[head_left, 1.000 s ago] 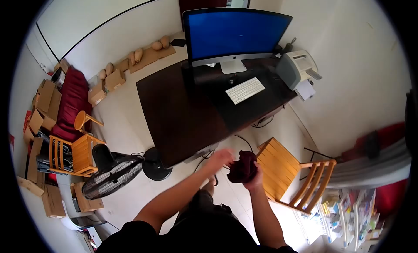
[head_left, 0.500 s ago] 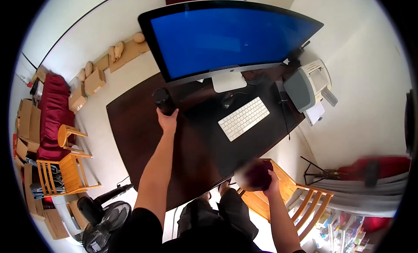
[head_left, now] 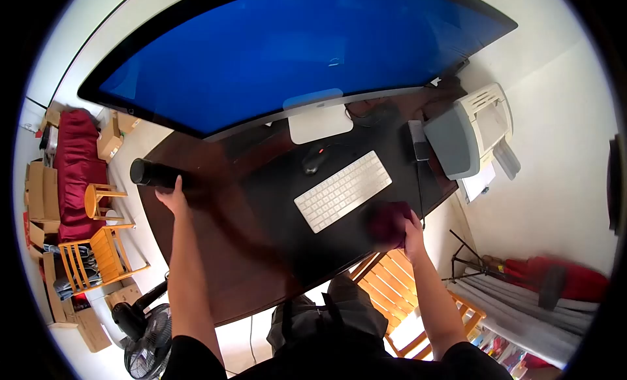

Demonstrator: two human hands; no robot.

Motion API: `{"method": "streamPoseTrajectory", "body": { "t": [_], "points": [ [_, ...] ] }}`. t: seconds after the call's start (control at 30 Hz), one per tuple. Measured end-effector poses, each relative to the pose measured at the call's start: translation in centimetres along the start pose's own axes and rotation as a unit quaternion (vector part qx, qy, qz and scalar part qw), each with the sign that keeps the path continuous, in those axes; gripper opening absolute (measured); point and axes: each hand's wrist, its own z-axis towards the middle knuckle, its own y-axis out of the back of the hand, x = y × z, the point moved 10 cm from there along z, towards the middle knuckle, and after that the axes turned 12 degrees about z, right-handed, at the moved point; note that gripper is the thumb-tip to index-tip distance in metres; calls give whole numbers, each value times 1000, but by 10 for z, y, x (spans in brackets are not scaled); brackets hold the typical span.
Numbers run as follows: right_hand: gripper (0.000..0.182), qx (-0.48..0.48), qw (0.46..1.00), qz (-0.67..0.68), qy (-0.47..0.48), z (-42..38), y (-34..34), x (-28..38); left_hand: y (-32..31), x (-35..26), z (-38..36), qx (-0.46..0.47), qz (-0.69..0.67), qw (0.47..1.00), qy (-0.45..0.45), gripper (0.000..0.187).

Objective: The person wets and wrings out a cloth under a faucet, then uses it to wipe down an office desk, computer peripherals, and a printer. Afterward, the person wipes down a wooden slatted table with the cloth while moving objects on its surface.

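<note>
My left hand point(head_left: 172, 197) is closed around a black cylindrical bottle point(head_left: 151, 173), which is tilted toward the left over the desk's left edge. In my right hand point(head_left: 413, 237) is a bunched dark red cloth point(head_left: 386, 223), blurred by motion. It hangs over the front right part of the dark wooden desk point(head_left: 228, 262), just right of a white keyboard point(head_left: 343, 191). Behind the keyboard lies a black mouse point(head_left: 315, 160).
A large monitor point(head_left: 294, 50) with a blue screen spans the back of the desk. At the right stands a grey-and-white printer point(head_left: 460, 135), with a cable hanging beside it. A wooden chair point(head_left: 388, 292) is at the front, and a black fan point(head_left: 149, 344) stands at lower left.
My left hand has carried the bottle left, and the bottle has tipped from near upright to leaning. My right hand has moved the cloth forward over the desk. The view has come closer to the monitor.
</note>
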Motion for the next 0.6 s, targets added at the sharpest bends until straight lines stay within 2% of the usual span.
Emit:
{"method": "streamPoseTrajectory", "body": {
  "t": [0.03,0.1,0.13,0.17,0.2,0.23,0.3,0.33,0.4,0.53,0.6],
  "points": [
    [42,7,999,-46,14,6,1,8,15,13,-13,-63,50,995,67,66],
    [40,-24,997,-63,38,22,21,6,-35,-35,-105,146,17,989,-24,55],
    [37,-61,993,-80,59,24,36,5,-60,-85,-161,214,71,960,-166,43],
    [37,-62,994,-78,54,25,41,5,-83,-126,-216,311,139,920,-192,33],
    [37,-47,996,-61,47,26,39,9,-115,-130,-251,343,63,916,-196,33],
    [37,-33,998,-43,39,24,36,10,-136,-160,-278,353,64,899,-251,45],
    [37,-33,998,-31,37,22,36,13,-168,-209,-311,313,176,857,-369,58],
    [38,-35,998,-21,39,20,38,14,-178,-221,-321,311,181,857,-368,58],
    [39,-43,998,-28,33,19,42,10,-205,-220,-337,364,328,793,-363,66],
    [41,-57,998,-6,24,15,55,-5,-224,-236,-339,378,318,780,-383,64],
    [40,-74,997,23,8,14,58,-17,-220,-268,-329,275,243,792,-487,63]
  ]
}}
